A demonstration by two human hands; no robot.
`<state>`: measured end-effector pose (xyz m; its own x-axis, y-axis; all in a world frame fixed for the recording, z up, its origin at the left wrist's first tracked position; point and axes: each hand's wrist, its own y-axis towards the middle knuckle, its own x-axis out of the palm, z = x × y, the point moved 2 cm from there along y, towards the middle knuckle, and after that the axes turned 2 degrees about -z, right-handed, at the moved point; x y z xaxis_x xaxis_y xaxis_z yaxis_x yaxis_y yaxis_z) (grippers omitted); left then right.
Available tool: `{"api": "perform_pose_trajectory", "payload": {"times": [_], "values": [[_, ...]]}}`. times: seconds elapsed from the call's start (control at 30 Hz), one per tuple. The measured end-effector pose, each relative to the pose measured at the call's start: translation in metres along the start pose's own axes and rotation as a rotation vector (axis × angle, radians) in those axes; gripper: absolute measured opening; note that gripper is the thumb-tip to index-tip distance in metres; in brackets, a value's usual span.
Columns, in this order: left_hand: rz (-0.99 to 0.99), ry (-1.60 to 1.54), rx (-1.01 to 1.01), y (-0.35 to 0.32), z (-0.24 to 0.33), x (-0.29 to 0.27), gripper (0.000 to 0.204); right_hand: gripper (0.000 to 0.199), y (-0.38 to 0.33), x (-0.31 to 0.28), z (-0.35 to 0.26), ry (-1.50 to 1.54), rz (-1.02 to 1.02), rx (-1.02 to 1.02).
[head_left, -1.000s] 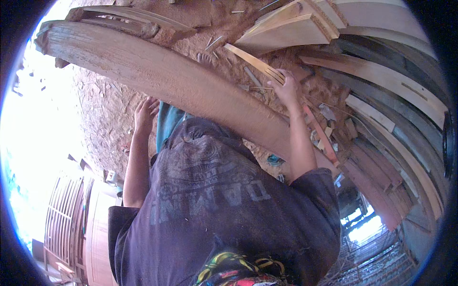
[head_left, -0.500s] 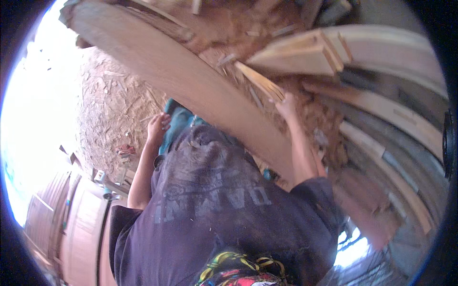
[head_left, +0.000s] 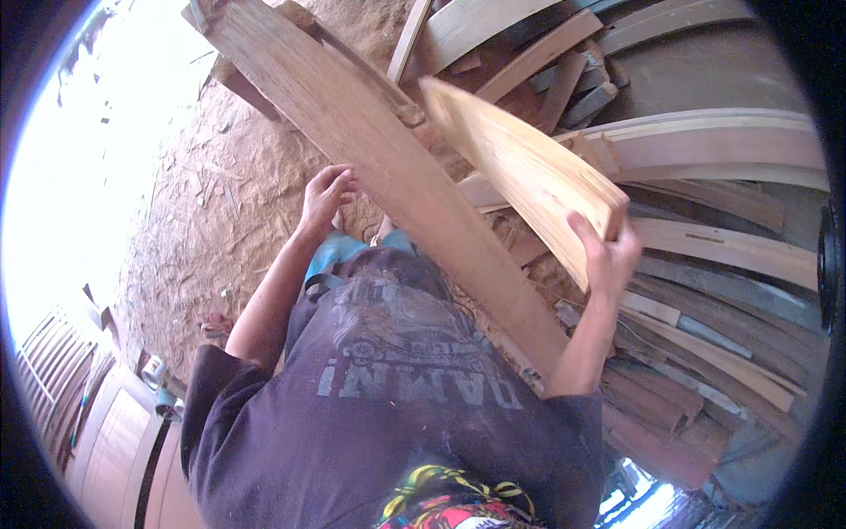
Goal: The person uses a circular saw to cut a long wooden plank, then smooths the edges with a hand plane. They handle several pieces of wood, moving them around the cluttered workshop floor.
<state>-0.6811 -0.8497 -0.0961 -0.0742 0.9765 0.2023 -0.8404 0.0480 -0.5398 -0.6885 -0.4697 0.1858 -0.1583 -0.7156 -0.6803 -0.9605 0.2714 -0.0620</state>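
Lifted since a moment ago: pale short board [head_left: 527, 167] now raised, my right hand [head_left: 608, 256] clamped on its near end. Left hand [head_left: 324, 196], fingers curled, touches long curved plank [head_left: 388, 167] slanting across sawdust floor [head_left: 203, 229].

Long plank [head_left: 397, 167]: lower end hidden behind the person's torso. Pale board [head_left: 520, 167]: motion-blurred. Right hand [head_left: 608, 256]: fingertips hidden behind the board. Upper left: overexposed.
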Motion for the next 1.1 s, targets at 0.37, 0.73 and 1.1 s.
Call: {"api": "perform_pose_trajectory", "payload": {"times": [0.37,0.73,1.1], "values": [[-0.452,-0.233,-0.138,0.012,0.1,0.09,0.074,0.061,-0.241,0.084,0.029,-0.132,0.113,0.235],[-0.34,-0.154,-0.222,-0.012,0.056,0.043,0.029,0.075,-0.293,0.158,0.06,-0.35,0.17,0.085],[-0.42,-0.35,-0.243,0.02,0.024,-0.01,0.039,0.081,-0.216,0.137,0.13,-0.383,0.362,0.235]]}}
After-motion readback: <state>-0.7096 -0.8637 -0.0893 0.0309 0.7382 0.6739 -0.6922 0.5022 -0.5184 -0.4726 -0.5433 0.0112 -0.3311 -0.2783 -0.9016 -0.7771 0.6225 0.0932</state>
